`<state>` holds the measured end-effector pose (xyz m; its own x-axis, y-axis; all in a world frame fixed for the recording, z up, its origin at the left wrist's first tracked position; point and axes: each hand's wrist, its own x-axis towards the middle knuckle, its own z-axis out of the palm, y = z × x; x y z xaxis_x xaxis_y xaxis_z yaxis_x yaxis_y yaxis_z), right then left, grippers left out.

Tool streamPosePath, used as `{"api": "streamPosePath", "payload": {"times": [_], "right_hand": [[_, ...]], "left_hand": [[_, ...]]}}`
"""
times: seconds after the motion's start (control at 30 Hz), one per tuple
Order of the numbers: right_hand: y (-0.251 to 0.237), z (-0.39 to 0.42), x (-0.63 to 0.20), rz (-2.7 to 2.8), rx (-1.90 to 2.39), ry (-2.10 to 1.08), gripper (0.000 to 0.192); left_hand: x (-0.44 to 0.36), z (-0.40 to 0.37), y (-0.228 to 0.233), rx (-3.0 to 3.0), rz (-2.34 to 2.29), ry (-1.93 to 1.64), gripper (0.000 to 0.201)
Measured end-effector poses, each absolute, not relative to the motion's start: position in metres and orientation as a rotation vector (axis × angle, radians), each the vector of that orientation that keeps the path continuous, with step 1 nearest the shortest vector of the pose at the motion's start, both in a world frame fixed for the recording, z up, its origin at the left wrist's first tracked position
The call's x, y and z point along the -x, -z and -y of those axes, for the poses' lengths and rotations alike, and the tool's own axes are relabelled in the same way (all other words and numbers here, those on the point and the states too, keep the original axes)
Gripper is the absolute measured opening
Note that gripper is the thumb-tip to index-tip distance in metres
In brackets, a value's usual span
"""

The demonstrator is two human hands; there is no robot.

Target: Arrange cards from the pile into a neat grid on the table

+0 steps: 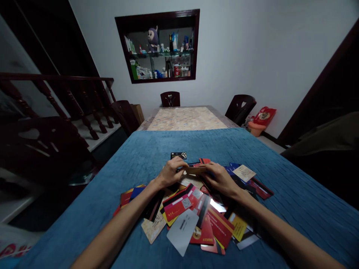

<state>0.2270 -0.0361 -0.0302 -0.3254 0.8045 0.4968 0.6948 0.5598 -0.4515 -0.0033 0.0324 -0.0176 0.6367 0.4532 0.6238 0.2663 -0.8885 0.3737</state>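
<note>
Centrally: one tan card (pixel 195 170), raised over the card pile (pixel 177 207), long axis running left to right, broad face strongly foreshortened. Left hand (pixel 174 172): fingers closed on the tan card's left end. Right hand (pixel 220 178): fingers closed on its right end. Neither hand nearer; the tan card bridges the gap between them. Card pile: mixed colours, overlapping at many angles, below and on the near side. Black card (pixel 178 155): just beyond the left hand, long axis left to right, well apart from the right hand; contact with left knuckles, cannot tell. Support: worktop (pixel 190 117), blue cloth (pixel 157 144) beneath the cards.
</note>
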Motion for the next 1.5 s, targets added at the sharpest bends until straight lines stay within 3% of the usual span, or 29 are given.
{"api": "streamPosePath", "payload": {"times": [0.67,1.13,1.5], "right_hand": [[0.044,0.030,-0.228,2.057,1.235,-0.124,0.040],[0.028,0.030,-0.224,2.150,1.283,0.338,0.035],[0.018,0.002,-0.233,2.134,1.221,0.263,0.054]], "left_hand": [[-0.001,-0.029,0.025,-2.478,-0.715,-1.020,0.039],[-0.009,-0.033,0.018,-2.395,-0.819,-1.224,0.036],[-0.022,-0.051,0.006,-2.304,-0.877,-1.219,0.031]]}}
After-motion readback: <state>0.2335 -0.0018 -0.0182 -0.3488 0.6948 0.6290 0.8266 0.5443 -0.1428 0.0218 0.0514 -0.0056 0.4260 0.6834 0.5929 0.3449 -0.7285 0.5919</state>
